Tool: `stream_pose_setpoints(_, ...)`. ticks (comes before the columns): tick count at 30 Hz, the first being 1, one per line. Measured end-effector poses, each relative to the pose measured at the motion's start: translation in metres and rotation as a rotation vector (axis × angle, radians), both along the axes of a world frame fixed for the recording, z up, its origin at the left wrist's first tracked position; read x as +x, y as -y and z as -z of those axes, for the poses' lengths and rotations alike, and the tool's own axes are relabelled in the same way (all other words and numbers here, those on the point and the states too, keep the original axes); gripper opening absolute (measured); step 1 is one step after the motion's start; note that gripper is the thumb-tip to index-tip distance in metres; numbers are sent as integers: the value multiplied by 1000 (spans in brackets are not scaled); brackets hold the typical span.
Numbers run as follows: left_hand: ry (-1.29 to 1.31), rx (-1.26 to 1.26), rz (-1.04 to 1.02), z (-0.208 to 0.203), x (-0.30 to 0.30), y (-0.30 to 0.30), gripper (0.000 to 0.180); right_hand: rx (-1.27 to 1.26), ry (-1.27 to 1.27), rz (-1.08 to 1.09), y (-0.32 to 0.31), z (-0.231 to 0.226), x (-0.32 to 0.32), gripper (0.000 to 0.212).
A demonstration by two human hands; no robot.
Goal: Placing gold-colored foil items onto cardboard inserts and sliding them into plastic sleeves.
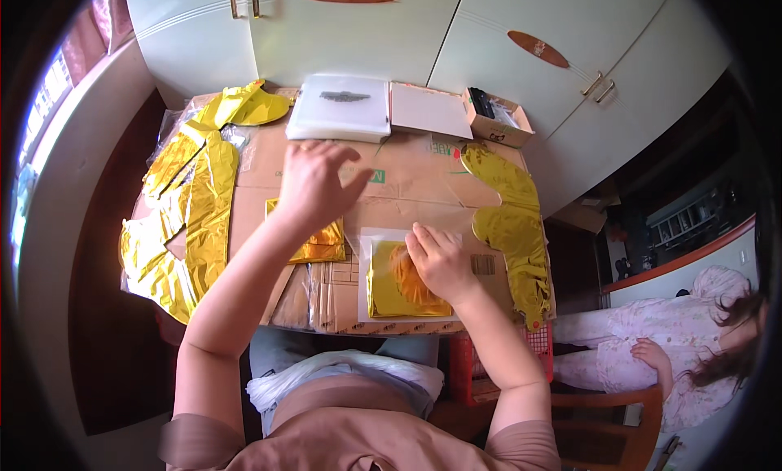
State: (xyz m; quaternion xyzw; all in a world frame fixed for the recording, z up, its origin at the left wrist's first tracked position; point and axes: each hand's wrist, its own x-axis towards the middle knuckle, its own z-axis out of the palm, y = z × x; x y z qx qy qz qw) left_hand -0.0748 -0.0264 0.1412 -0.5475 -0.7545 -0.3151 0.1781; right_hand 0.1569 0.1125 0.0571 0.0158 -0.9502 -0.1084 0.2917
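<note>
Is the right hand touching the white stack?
No, the right hand is at the folded gold foil, well apart from the white stack.

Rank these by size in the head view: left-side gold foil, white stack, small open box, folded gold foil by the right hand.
1. Left-side gold foil
2. White stack and folded gold foil, unranked: they look alike, and the right hand partly covers the latter
3. Small open box

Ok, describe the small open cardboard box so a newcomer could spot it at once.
Start at the brown cardboard-covered table and follow its far edge, nearest the pale cabinet doors. At the right end of the row there sits a small open brown cardboard box. Unlike the flat pale panel beside it, it has raised sides with black items inside.
</note>
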Motion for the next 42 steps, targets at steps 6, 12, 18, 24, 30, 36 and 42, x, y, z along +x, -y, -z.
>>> stream_pose_setpoints(6, 227, -316, 317, 68, 31, -16, 51, -256, 68, 200, 4, 36, -7, 19)
stream_pose_setpoints(12, 134, -367, 199, 102, 22, -43, 26, -307, -11, 143, 2, 37, -24, 17)
stream_pose_setpoints(18, 91, -87, 303, 122, 23, -47, 12, -413, 71, 149, 6, 36, -14, 23)
stream_pose_setpoints(24, 198, -53, 295, 124, 26, -50, 15, -478, 23, 147, 10, 17, 6, 31)
stream_pose_setpoints(30, 305, -102, 230, 123, 17, -50, 15, -711, -90, 282, 33, -13, 82, 37)
stream_pose_setpoints(36, 359, -123, 205, 117, 11, -54, 17, -777, 89, 366, 45, -9, 117, 72)
stream_pose_setpoints(42, 402, -179, 208, 106, 12, -52, 20, -657, 358, 352, 55, -13, 99, 121)
